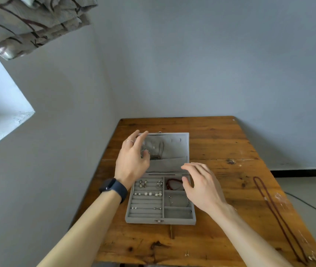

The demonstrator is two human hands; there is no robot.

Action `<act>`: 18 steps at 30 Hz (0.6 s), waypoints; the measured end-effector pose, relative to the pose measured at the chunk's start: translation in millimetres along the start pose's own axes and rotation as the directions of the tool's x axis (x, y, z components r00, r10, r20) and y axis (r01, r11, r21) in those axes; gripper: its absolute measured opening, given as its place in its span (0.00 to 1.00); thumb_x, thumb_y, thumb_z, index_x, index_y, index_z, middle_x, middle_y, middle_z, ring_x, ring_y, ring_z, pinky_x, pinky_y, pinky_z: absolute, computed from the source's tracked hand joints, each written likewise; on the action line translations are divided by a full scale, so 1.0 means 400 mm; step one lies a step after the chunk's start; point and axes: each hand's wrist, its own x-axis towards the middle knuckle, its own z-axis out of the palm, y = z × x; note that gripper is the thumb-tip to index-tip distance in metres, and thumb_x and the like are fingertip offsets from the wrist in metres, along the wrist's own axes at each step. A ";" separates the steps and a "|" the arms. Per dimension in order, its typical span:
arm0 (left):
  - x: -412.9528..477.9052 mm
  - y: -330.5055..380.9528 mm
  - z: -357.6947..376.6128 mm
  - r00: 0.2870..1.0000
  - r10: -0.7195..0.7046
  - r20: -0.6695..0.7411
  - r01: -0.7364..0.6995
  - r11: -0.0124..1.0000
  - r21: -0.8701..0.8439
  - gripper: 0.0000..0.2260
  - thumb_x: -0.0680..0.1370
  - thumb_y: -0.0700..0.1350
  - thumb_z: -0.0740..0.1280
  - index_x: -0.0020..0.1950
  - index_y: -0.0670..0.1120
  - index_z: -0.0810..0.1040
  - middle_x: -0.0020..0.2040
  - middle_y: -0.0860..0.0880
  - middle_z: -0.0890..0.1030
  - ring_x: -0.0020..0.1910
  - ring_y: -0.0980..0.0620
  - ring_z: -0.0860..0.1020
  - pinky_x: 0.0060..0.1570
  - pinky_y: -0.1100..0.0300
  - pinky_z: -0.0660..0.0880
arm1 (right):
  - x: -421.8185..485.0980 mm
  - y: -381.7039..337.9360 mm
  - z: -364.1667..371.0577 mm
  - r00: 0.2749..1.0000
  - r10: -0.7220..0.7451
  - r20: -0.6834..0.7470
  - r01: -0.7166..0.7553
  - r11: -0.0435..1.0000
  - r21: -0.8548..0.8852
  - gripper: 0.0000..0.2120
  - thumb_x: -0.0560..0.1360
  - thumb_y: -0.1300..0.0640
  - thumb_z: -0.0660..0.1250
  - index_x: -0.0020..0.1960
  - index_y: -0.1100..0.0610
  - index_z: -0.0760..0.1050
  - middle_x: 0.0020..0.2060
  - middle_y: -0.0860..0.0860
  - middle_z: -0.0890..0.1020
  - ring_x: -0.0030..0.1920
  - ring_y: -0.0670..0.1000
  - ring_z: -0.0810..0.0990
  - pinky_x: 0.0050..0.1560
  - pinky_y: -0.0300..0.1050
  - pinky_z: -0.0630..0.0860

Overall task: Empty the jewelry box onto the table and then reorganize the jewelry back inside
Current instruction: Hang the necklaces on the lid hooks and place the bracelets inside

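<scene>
A grey jewelry box (pixel 145 220) lies open on the wooden table (pixel 216 147), its lid (pixel 174 149) standing up at the back. Ring rows on the left hold several earrings (pixel 150 193). A red bead bracelet (pixel 173 185) sits in the top right compartment, and a thin chain (pixel 178 199) lies in the one below it. Thin necklaces (pixel 157 149) hang inside the lid. My left hand (pixel 132 160) is raised in front of the lid's left side, fingers spread and relaxed. My right hand (pixel 203 185) hovers over the right compartments, fingers loosely extended, holding nothing.
A long dark red cord necklace (pixel 276 212) lies on the table along its right side. A small pair of earrings (pixel 187 253) lies near the front edge. A wall stands behind the table, and a dark cable (pixel 311 206) runs on the floor at right.
</scene>
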 end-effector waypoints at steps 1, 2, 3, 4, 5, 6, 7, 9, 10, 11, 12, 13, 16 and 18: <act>-0.029 0.022 0.013 0.999 0.053 0.002 -0.053 0.998 0.031 0.27 0.78 0.41 0.66 0.77 0.53 0.66 0.77 0.48 0.65 0.75 0.48 0.64 0.65 0.58 0.69 | -0.024 0.005 -0.012 1.000 0.014 -0.010 -0.014 1.000 0.000 0.15 0.75 0.57 0.70 0.61 0.53 0.78 0.58 0.46 0.82 0.62 0.48 0.76 0.63 0.43 0.74; -0.061 0.043 0.031 0.996 0.092 0.019 -0.093 0.994 0.054 0.27 0.78 0.41 0.66 0.77 0.53 0.66 0.78 0.48 0.65 0.75 0.47 0.64 0.67 0.55 0.70 | -0.051 0.010 -0.025 0.999 0.030 -0.020 -0.030 1.000 0.000 0.15 0.75 0.57 0.70 0.62 0.53 0.79 0.59 0.46 0.82 0.63 0.48 0.76 0.64 0.42 0.72; -0.094 0.064 0.051 0.992 0.114 0.048 -0.117 0.991 0.068 0.28 0.78 0.42 0.66 0.78 0.53 0.65 0.78 0.48 0.64 0.76 0.47 0.63 0.68 0.52 0.71 | -0.081 0.016 -0.037 0.998 0.047 -0.029 -0.047 0.999 0.001 0.15 0.75 0.56 0.70 0.62 0.53 0.79 0.59 0.46 0.82 0.64 0.48 0.75 0.64 0.42 0.70; -0.130 0.085 0.073 0.989 0.122 0.083 -0.128 0.989 0.073 0.29 0.78 0.43 0.66 0.78 0.54 0.64 0.78 0.49 0.64 0.76 0.47 0.62 0.69 0.50 0.71 | -0.112 0.021 -0.051 0.997 0.066 -0.037 -0.066 0.998 0.004 0.15 0.76 0.56 0.70 0.62 0.52 0.79 0.60 0.46 0.81 0.64 0.48 0.75 0.64 0.42 0.69; -0.166 0.107 0.095 0.985 0.125 0.121 -0.134 0.988 0.070 0.29 0.78 0.44 0.66 0.78 0.56 0.62 0.79 0.50 0.62 0.77 0.48 0.61 0.69 0.50 0.70 | -0.146 0.027 -0.067 0.995 0.087 -0.045 -0.086 0.996 0.013 0.15 0.76 0.56 0.70 0.62 0.52 0.79 0.60 0.46 0.81 0.65 0.48 0.74 0.64 0.42 0.70; -0.202 0.130 0.119 0.978 0.137 0.157 -0.148 0.987 0.065 0.30 0.78 0.45 0.66 0.79 0.56 0.62 0.79 0.51 0.62 0.77 0.48 0.61 0.70 0.49 0.69 | -0.180 0.034 -0.083 0.993 0.106 -0.053 -0.105 0.994 0.025 0.15 0.76 0.55 0.70 0.62 0.52 0.79 0.60 0.45 0.81 0.65 0.47 0.74 0.65 0.43 0.71; -0.238 0.153 0.141 0.970 0.154 0.188 -0.167 0.985 0.054 0.29 0.78 0.45 0.65 0.79 0.56 0.61 0.80 0.51 0.61 0.77 0.48 0.60 0.72 0.49 0.68 | -0.216 0.042 -0.099 0.991 0.124 -0.058 -0.122 0.992 0.036 0.15 0.76 0.55 0.70 0.62 0.51 0.79 0.60 0.45 0.81 0.65 0.47 0.74 0.65 0.44 0.72; -0.304 0.203 0.187 0.952 0.187 0.243 -0.198 0.980 0.023 0.29 0.79 0.46 0.64 0.79 0.55 0.61 0.80 0.50 0.61 0.78 0.49 0.59 0.75 0.49 0.64 | -0.291 0.060 -0.129 0.984 0.162 -0.079 -0.159 0.986 0.048 0.14 0.75 0.56 0.71 0.61 0.51 0.79 0.59 0.44 0.81 0.64 0.47 0.74 0.64 0.44 0.73; -0.335 0.228 0.209 0.939 0.203 0.276 -0.213 0.977 0.005 0.29 0.79 0.46 0.63 0.80 0.55 0.60 0.80 0.50 0.60 0.79 0.49 0.58 0.76 0.49 0.61 | -0.328 0.069 -0.142 0.979 0.181 -0.095 -0.177 0.983 0.049 0.14 0.75 0.56 0.71 0.60 0.51 0.79 0.58 0.44 0.81 0.63 0.47 0.75 0.63 0.43 0.73; -0.364 0.255 0.229 0.924 0.222 0.310 -0.231 0.973 -0.009 0.29 0.80 0.46 0.62 0.80 0.55 0.59 0.80 0.50 0.60 0.79 0.50 0.56 0.77 0.49 0.58 | -0.366 0.080 -0.154 0.973 0.201 -0.116 -0.197 0.979 0.047 0.13 0.75 0.57 0.71 0.60 0.52 0.80 0.57 0.44 0.81 0.61 0.48 0.75 0.62 0.43 0.73; -0.391 0.280 0.250 0.907 0.241 0.345 -0.249 0.968 -0.020 0.29 0.80 0.47 0.61 0.80 0.55 0.58 0.81 0.51 0.58 0.80 0.50 0.54 0.78 0.49 0.55 | -0.402 0.093 -0.165 0.965 0.221 -0.140 -0.217 0.975 0.040 0.13 0.75 0.57 0.71 0.59 0.52 0.80 0.56 0.45 0.82 0.59 0.48 0.76 0.60 0.43 0.74; -0.416 0.304 0.271 0.888 0.255 0.383 -0.265 0.964 -0.029 0.28 0.81 0.48 0.60 0.81 0.55 0.57 0.81 0.51 0.57 0.80 0.51 0.52 0.79 0.49 0.52 | -0.437 0.107 -0.174 0.955 0.245 -0.165 -0.244 0.969 0.028 0.13 0.74 0.58 0.72 0.58 0.52 0.81 0.54 0.45 0.82 0.57 0.49 0.77 0.58 0.43 0.74; -0.482 0.360 0.331 0.830 0.299 0.471 -0.322 0.946 -0.034 0.27 0.82 0.51 0.57 0.81 0.52 0.56 0.81 0.51 0.56 0.81 0.51 0.50 0.79 0.48 0.50 | -0.528 0.157 -0.199 0.912 0.343 -0.223 -0.359 0.933 -0.032 0.13 0.71 0.60 0.75 0.55 0.54 0.82 0.50 0.48 0.83 0.51 0.54 0.78 0.53 0.49 0.77; -0.515 0.384 0.365 0.787 0.327 0.523 -0.367 0.930 -0.029 0.26 0.83 0.53 0.55 0.82 0.50 0.56 0.81 0.51 0.56 0.81 0.51 0.50 0.79 0.46 0.50 | -0.570 0.188 -0.216 0.872 0.411 -0.265 -0.447 0.890 -0.090 0.13 0.70 0.61 0.76 0.54 0.54 0.82 0.48 0.51 0.82 0.48 0.57 0.77 0.49 0.52 0.77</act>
